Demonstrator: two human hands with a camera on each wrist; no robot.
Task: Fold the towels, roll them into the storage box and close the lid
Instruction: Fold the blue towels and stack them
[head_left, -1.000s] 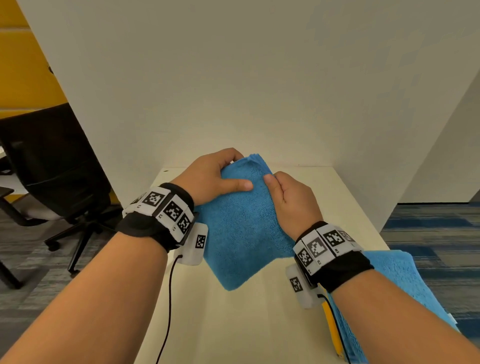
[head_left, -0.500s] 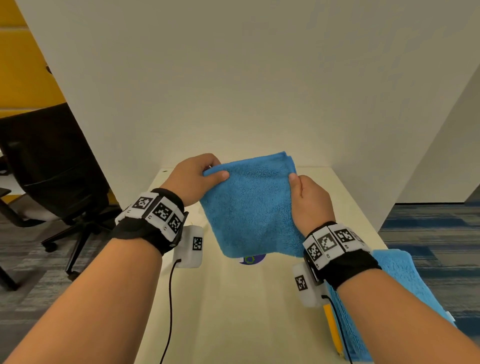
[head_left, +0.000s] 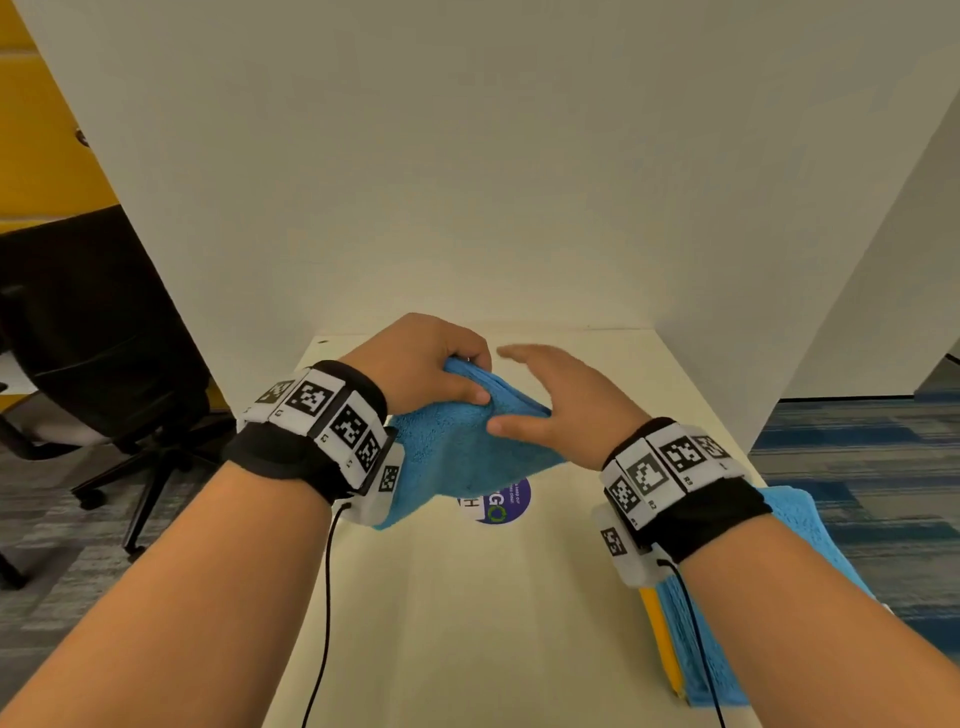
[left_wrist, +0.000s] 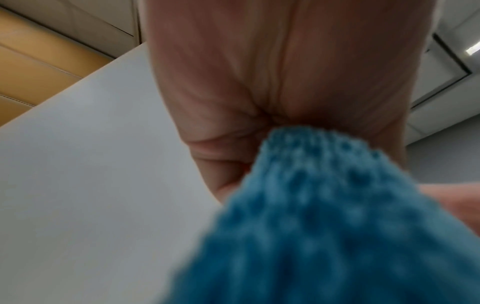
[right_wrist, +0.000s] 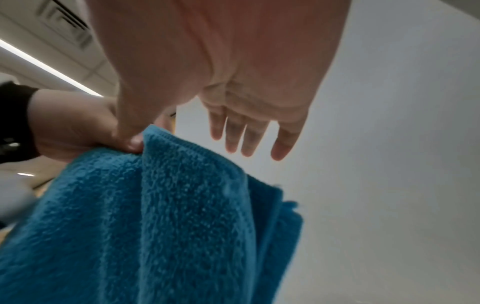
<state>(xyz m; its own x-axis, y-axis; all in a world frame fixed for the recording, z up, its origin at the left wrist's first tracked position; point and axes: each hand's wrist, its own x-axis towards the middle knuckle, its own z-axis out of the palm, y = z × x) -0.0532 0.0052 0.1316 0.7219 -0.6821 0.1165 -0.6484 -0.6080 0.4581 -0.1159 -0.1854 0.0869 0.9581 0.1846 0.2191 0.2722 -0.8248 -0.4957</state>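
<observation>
A folded blue towel (head_left: 457, 447) hangs above the cream table, held at its top edge by my left hand (head_left: 441, 369), thumb on the near face and fingers curled behind. The left wrist view shows the towel (left_wrist: 324, 216) bunched in that grip. My right hand (head_left: 550, 400) is beside the towel's right side with fingers straight; in the right wrist view its thumb touches the towel (right_wrist: 168, 205) edge while the fingers (right_wrist: 246, 139) stand clear. No storage box is in view.
A stack of blue towels (head_left: 800, 551) with a yellow one under it lies at the table's right edge beneath my right forearm. A round purple sticker (head_left: 498, 501) marks the table (head_left: 467, 623). White partition walls close the back and right. A black office chair (head_left: 88, 338) stands left.
The towel was spread between both hands half a second ago; now its two top corners are together in my left hand, and my right hand has let go and opened.
</observation>
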